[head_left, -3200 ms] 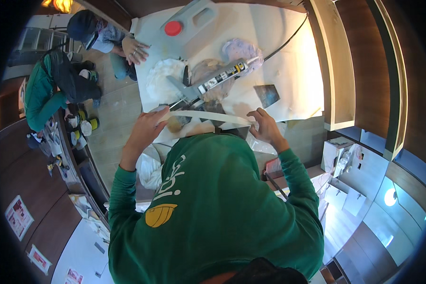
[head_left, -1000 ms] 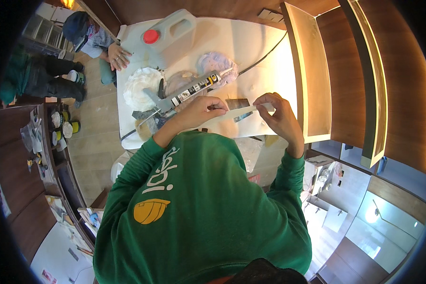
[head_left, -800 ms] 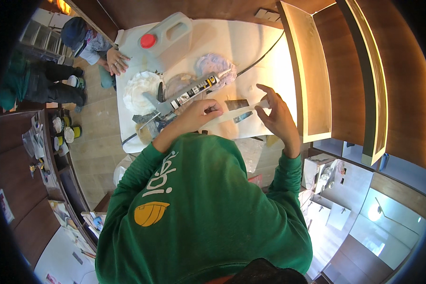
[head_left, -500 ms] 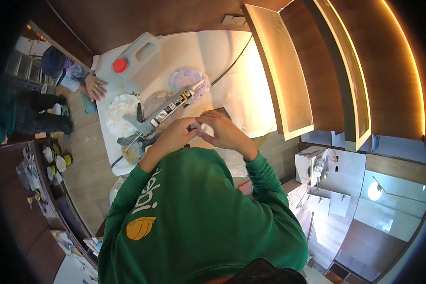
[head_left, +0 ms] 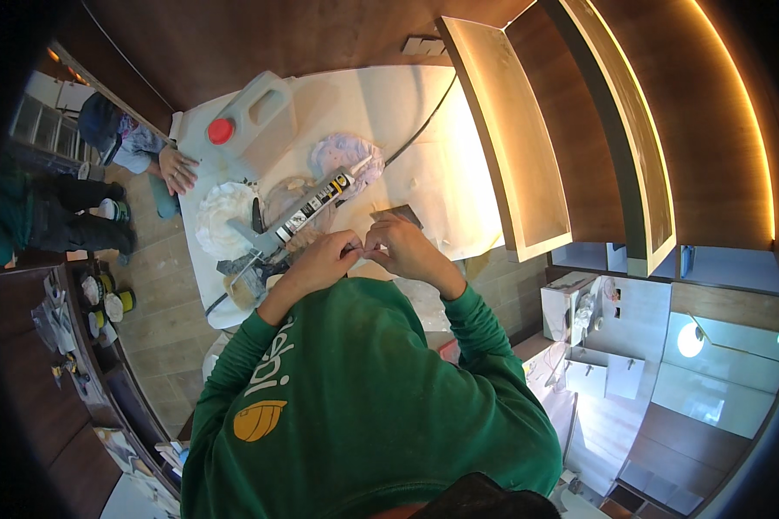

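My left hand [head_left: 325,262] and my right hand [head_left: 404,253] meet fingertip to fingertip over the near edge of a white-covered worktop [head_left: 437,169]. Both are closed in a pinch; whatever lies between the fingers is too small to make out. Just beyond my left hand, a caulking gun [head_left: 264,246] lies slantwise with a sealant cartridge [head_left: 313,208] in it, its nozzle toward a crumpled pinkish cloth [head_left: 342,153]. A small dark flat piece [head_left: 398,214] rests right behind my right hand.
A translucent jerrycan [head_left: 264,130] with a red cap stands at the back left, near a crumpled white cloth [head_left: 225,216]. Another person's hand [head_left: 177,169] touches the worktop's left edge. Lit shelves [head_left: 511,138] jut out at the right. A black cable [head_left: 424,125] runs across the back.
My fingers have drawn into a tighter pinch, and both hands sit slightly lower in the picture. The view has shifted a little; the things on the worktop appear unmoved.
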`<action>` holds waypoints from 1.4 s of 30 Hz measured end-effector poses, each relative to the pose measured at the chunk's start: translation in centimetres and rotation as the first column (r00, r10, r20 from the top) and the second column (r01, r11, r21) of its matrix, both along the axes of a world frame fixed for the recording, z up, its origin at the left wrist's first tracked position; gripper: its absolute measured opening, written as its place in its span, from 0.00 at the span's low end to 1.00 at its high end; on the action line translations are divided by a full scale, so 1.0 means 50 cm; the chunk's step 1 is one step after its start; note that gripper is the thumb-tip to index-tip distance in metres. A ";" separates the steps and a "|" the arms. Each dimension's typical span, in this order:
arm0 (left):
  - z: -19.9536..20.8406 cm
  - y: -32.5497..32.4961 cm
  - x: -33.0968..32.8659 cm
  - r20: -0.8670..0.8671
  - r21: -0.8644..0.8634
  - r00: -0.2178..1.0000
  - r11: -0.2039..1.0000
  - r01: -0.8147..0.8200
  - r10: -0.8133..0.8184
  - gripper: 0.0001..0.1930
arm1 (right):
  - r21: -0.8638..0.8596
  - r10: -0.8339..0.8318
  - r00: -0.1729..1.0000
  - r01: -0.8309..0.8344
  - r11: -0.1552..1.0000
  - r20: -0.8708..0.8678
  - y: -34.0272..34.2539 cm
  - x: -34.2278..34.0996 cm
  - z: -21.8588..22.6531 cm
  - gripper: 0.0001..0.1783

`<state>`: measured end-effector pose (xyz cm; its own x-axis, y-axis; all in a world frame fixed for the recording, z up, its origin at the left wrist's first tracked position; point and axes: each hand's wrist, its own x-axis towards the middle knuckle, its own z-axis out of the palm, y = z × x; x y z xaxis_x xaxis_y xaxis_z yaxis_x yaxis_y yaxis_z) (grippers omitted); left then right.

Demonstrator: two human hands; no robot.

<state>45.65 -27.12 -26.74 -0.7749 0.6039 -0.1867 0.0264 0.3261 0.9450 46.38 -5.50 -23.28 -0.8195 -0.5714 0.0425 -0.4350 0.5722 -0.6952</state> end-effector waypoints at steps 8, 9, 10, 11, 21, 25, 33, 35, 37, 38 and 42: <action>-0.051 -0.019 -0.018 0.047 0.035 0.994 0.995 -0.097 0.096 0.07 | -0.112 -0.096 0.980 0.077 0.991 -0.174 -0.017 0.029 0.016 0.05; -0.067 -0.024 -0.017 0.097 0.106 0.983 0.981 -0.163 0.153 0.07 | -0.166 -0.121 0.978 0.093 0.982 -0.169 -0.012 0.030 0.018 0.05; -0.087 -0.031 -0.014 0.151 0.172 0.967 0.958 -0.231 0.206 0.07 | -0.217 -0.209 0.964 0.171 0.961 -0.163 -0.003 0.028 0.017 0.05; -0.089 -0.035 -0.013 0.209 0.232 0.946 0.927 -0.295 0.249 0.07 | -0.267 -0.299 0.942 0.253 0.930 -0.150 0.012 0.024 0.011 0.06; -0.004 -0.049 0.010 0.007 0.115 0.957 0.950 -0.289 0.290 0.09 | -0.293 -0.501 0.777 0.616 0.731 0.381 0.031 0.052 -0.177 0.42; -0.006 -0.058 0.017 -0.103 0.095 0.960 0.963 -0.252 0.262 0.10 | -0.267 -0.481 0.800 0.581 0.769 0.357 0.008 0.060 -0.236 0.33; 0.017 -0.071 0.022 -0.110 0.058 0.959 0.965 -0.256 0.261 0.13 | -0.106 -0.428 0.904 0.427 0.898 0.017 -0.013 0.049 -0.305 0.09; 0.022 -0.073 0.024 -0.121 0.055 0.957 0.964 -0.260 0.265 0.13 | -0.163 -0.421 0.906 0.422 0.892 0.043 -0.024 0.042 -0.305 0.08; 0.019 -0.077 0.022 -0.151 0.045 0.956 0.968 -0.246 0.250 0.13 | -0.177 -0.437 0.888 0.458 0.871 0.144 -0.035 0.034 -0.299 0.08; 0.019 -0.078 0.022 -0.165 0.041 0.955 0.970 -0.242 0.245 0.13 | -0.160 -0.454 0.860 0.494 0.855 0.231 -0.039 0.028 -0.289 0.08; 0.026 -0.076 0.026 -0.133 0.026 0.962 0.971 -0.239 0.240 0.13 | 0.105 -0.407 0.870 0.393 0.913 0.280 -0.020 0.001 -0.282 0.17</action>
